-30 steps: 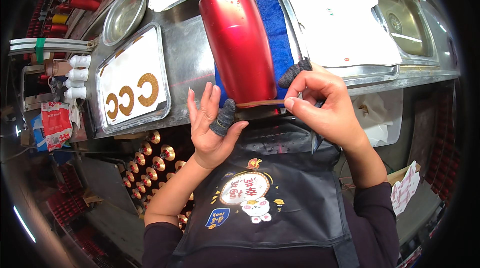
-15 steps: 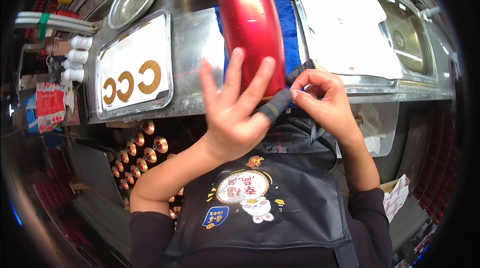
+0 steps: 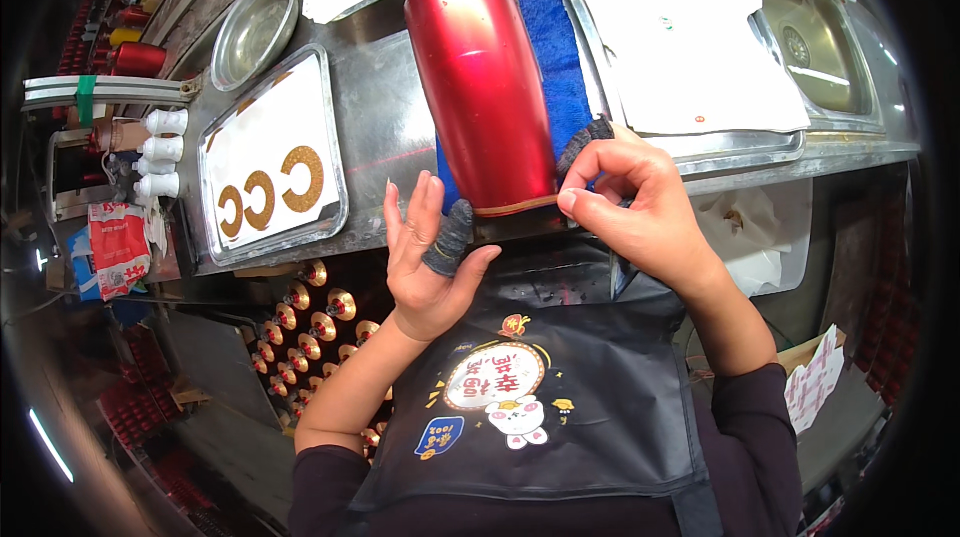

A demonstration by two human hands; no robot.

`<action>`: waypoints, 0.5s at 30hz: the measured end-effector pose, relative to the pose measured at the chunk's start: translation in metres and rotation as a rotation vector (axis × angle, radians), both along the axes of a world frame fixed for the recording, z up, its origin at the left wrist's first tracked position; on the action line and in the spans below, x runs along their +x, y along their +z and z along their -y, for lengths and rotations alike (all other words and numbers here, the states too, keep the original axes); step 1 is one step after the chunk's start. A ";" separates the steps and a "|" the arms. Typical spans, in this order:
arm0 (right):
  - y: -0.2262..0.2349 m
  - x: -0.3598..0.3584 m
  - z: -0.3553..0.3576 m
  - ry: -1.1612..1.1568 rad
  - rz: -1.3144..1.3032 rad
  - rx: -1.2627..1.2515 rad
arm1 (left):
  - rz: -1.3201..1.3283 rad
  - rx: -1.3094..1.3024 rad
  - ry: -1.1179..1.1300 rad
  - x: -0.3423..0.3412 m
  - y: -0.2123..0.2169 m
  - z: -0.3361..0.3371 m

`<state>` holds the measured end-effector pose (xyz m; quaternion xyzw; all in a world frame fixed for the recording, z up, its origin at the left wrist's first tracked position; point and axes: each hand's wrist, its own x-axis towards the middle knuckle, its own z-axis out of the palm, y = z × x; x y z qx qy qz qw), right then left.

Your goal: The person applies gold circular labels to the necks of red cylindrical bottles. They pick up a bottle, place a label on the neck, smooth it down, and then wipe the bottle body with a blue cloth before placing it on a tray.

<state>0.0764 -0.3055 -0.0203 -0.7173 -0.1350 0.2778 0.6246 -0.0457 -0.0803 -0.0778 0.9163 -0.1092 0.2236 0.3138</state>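
Observation:
A glossy red bottle (image 3: 482, 97) lies on its side on a blue towel (image 3: 565, 67), its neck pointing away from me and its gold-brown base rim towards me. My left hand (image 3: 430, 262) is open beside the left of the base, with fingers stretched up and thumb apart. A dark knitted finger sleeve covers one of its fingers. To the right of the base, my right hand (image 3: 640, 199) has thumb and forefinger closed in a pinch, and another dark finger sleeve (image 3: 582, 144) shows on it. A thin dark piece shows below this hand; I cannot tell what it is.
On the left, a metal tray (image 3: 338, 152) holds white backing with several gold-brown C-shaped pieces (image 3: 303, 179). Behind it stands a steel bowl (image 3: 254, 32). White sheets (image 3: 690, 57) and a sink (image 3: 800, 37) lie right. Several small white bottles (image 3: 160, 152) stand far left.
My left hand has drawn back off the bottle to the left and down. My right hand keeps its pinch near the base. The bottle appears shifted left in view, its base now uncovered.

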 end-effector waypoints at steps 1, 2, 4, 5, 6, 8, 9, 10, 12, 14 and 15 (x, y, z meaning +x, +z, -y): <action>0.001 0.000 0.001 -0.009 -0.015 0.000 | -0.026 0.005 0.010 -0.001 -0.001 0.000; 0.001 0.000 0.002 -0.016 -0.029 -0.001 | -0.038 0.000 0.019 -0.001 -0.002 0.001; 0.001 0.000 0.004 -0.028 -0.058 0.010 | -0.028 0.027 0.017 0.002 -0.002 0.002; 0.001 0.000 0.005 -0.033 -0.072 0.021 | -0.006 0.059 0.006 0.004 0.000 0.002; 0.000 0.001 0.005 -0.038 -0.086 0.032 | 0.013 0.087 -0.002 0.005 0.002 0.002; -0.002 0.001 0.005 -0.031 -0.049 0.011 | 0.007 0.124 -0.007 0.008 0.009 0.002; -0.002 0.002 0.005 -0.024 -0.031 0.000 | 0.012 0.149 -0.014 0.010 0.012 0.002; -0.003 0.002 0.005 -0.024 -0.040 0.005 | 0.018 0.173 -0.022 0.011 0.016 0.002; -0.003 0.002 0.005 -0.024 -0.062 0.009 | 0.055 0.229 -0.060 0.017 0.023 0.002; -0.003 0.003 0.004 -0.020 -0.053 0.000 | 0.105 0.273 -0.034 0.023 0.029 0.006; -0.004 0.003 0.004 -0.019 -0.049 -0.008 | 0.136 0.295 -0.027 0.026 0.032 0.010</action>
